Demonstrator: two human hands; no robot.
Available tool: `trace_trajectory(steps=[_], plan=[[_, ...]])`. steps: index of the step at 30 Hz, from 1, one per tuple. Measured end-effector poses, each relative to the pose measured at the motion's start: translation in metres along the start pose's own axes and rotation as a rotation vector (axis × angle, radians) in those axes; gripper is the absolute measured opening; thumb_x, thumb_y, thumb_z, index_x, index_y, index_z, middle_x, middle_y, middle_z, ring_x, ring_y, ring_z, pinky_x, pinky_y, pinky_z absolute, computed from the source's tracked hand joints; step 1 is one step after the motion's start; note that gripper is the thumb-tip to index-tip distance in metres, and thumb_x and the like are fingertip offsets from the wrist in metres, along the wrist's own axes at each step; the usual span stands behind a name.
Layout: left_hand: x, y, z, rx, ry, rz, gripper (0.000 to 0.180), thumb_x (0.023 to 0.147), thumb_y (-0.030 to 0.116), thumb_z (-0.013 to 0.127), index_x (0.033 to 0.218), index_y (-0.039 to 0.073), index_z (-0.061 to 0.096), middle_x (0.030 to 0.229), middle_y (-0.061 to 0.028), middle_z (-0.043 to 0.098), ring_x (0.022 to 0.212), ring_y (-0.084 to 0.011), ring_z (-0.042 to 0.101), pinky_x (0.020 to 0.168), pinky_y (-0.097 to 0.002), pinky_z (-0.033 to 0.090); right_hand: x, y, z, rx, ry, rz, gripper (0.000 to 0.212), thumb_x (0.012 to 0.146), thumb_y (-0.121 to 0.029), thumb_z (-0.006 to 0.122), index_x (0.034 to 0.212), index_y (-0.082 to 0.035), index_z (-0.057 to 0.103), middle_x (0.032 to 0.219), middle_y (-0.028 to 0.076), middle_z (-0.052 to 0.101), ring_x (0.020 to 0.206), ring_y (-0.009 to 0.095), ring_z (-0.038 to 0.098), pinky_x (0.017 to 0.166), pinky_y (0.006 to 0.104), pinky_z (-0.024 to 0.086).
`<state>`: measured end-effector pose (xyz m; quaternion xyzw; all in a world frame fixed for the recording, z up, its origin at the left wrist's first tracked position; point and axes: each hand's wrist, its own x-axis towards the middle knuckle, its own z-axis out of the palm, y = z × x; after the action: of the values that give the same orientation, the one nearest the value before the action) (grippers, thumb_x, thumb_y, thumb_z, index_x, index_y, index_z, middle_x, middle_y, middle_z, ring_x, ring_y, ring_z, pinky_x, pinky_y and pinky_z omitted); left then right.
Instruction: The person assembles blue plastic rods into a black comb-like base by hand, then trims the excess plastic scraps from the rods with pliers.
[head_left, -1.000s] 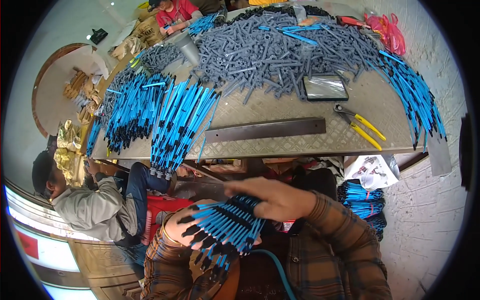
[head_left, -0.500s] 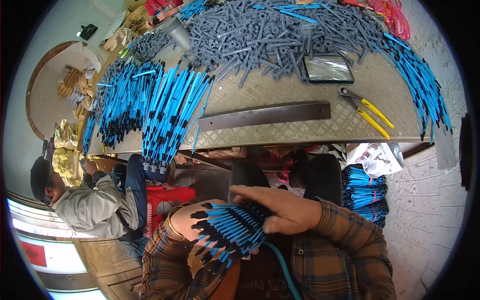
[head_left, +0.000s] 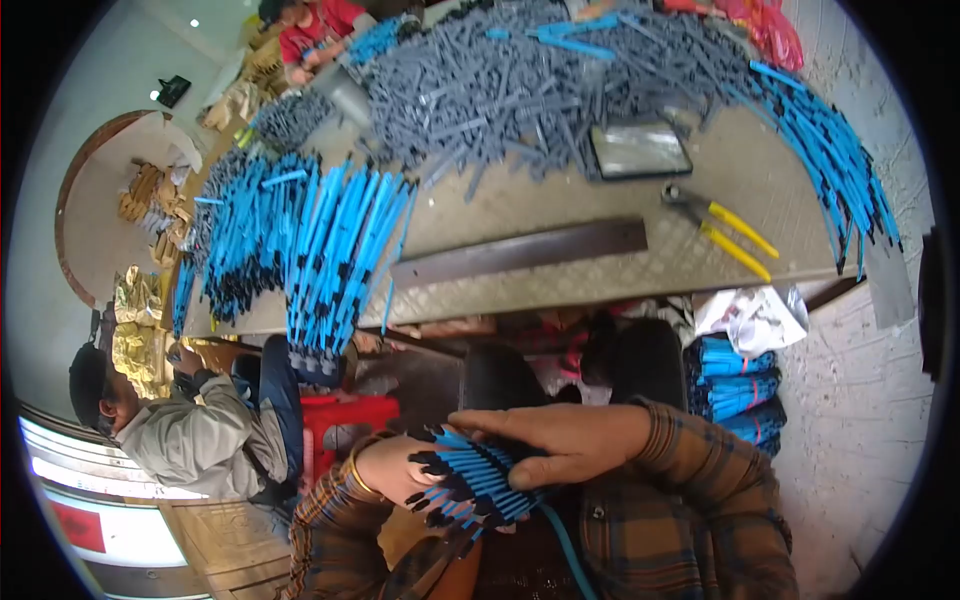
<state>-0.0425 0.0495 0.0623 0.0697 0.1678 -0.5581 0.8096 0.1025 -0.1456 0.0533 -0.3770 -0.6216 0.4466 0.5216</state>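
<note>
A bundle of thin blue sticks with black ends (head_left: 485,472) is held in front of my body, low in the view. My left hand (head_left: 392,470) wraps it from the left and below; some of its fingers are hidden under the sticks. Across the bundle's far end lies my right hand (head_left: 565,440), its fingers stretched together over the top and its thumb pressed against the sticks. The bundle's right end is covered by this hand.
On the table (head_left: 500,220) ahead lie a heap of grey plastic parts (head_left: 470,90), blue stick bundles (head_left: 340,250), a dark metal bar (head_left: 520,252), yellow-handled pliers (head_left: 735,235) and a flat glassy black-framed box (head_left: 640,150). One person (head_left: 195,430) sits at left, another (head_left: 310,40) at the far end.
My head view has shifted, so the table sits a little lower. Both hands stay on the bundle, which appears slightly lower and turned, its black ends closer together.
</note>
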Motion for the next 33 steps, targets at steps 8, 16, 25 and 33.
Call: trace_trajectory(steps=[8,16,25,33], plan=[[-0.024,0.005,-0.015,0.666,0.04,0.475,0.045,0.096,0.028,0.034,0.129,-0.002,0.038,0.131,-0.0186,0.044,0.12,-0.0313,0.044,0.098,-0.0443,0.036,-0.018,0.072,-0.006,0.406,0.254,0.059,0.084,0.088,-0.061,0.035,0.142,-0.001,0.011,0.132,0.022,0.04,0.125,0.028,0.038,0.101,0.036,0.03],[-0.016,0.005,0.008,0.67,0.092,0.535,0.041,0.094,0.021,0.038,0.13,0.0,0.039,0.129,-0.0191,0.046,0.12,-0.032,0.044,0.099,-0.0459,0.036,-0.039,0.068,0.006,0.337,0.038,0.363,0.101,0.075,-0.06,0.059,0.143,-0.004,0.012,0.138,0.018,0.036,0.126,0.029,0.036,0.105,0.0373,0.026],[0.009,-0.027,0.02,0.933,0.141,0.657,0.04,0.091,0.012,0.043,0.13,0.003,0.04,0.126,-0.0197,0.049,0.12,-0.0329,0.045,0.1,-0.048,0.035,-0.013,0.06,0.03,-0.433,0.179,-0.056,0.095,0.076,-0.054,0.061,0.14,0.0,0.017,0.139,0.019,0.033,0.126,0.033,0.036,0.106,0.0394,0.024],[-0.039,0.028,0.046,1.272,0.12,0.795,0.043,0.089,0.004,0.048,0.131,0.006,0.04,0.124,-0.0202,0.051,0.12,-0.0337,0.045,0.1,-0.0498,0.034,0.022,0.065,0.008,0.69,0.353,-0.153,0.078,0.088,-0.053,0.042,0.14,-0.001,0.018,0.138,0.017,0.035,0.127,0.027,0.035,0.106,0.0388,0.025]])
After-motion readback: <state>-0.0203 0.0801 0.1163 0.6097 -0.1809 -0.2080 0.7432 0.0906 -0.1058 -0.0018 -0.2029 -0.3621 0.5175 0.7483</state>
